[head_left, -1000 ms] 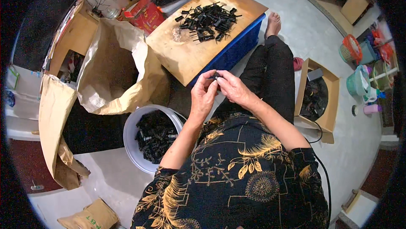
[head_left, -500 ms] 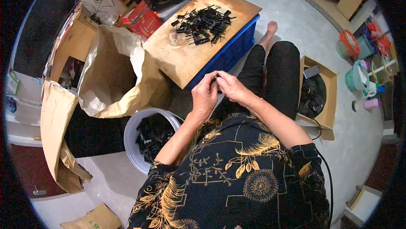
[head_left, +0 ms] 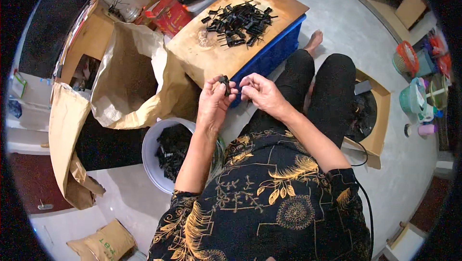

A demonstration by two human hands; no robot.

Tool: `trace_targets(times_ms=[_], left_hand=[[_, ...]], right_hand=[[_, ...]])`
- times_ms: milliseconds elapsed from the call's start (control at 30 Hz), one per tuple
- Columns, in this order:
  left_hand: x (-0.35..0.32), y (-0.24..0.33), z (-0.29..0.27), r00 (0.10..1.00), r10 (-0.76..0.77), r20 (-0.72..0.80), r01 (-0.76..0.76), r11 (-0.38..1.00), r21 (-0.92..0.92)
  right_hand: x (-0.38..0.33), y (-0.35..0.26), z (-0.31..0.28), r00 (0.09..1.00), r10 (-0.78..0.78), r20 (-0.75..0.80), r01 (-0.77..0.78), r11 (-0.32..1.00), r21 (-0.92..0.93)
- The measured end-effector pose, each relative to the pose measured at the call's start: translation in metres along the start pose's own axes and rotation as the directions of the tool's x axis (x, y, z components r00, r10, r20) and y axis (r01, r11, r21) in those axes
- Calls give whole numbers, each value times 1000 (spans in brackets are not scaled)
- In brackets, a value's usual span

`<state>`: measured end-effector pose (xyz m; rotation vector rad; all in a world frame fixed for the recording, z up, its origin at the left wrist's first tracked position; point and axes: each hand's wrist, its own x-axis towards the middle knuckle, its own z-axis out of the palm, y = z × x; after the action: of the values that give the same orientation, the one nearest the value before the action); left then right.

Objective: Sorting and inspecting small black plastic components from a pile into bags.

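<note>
Wooden board beyond 1 small, narrow black piece

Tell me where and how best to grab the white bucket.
Grip the white bucket by its rim, probably from the picture's lower left: the lip there is bare, while the left forearm crosses its right side and the paper bag sits close to its far edge.

A rectangular tan wooden board lies across a blue plastic crate, bearing one loose heap of small black plastic pieces (several look long and thin). The smooth pale-grey floor holds an open brown cardboard box and a round white plastic bucket.
</note>
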<state>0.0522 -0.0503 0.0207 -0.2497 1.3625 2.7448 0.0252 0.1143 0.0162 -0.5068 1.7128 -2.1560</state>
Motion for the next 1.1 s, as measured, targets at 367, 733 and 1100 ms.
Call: trace_targets(times_ms=[367,733,1100], left_hand=[[-6,-1,4,989,-62,134,51,995,84],[4,9,13,965,-179,193,26,795,606],[40,-6,-4,960,-244,140,154,872,465]], right_hand=[[8,-5,-3,996,81,48,-87,986,145],[15,2,-14,968,221,119,-238,958,162],[32,21,-19,947,313,70,-321,930,177]])
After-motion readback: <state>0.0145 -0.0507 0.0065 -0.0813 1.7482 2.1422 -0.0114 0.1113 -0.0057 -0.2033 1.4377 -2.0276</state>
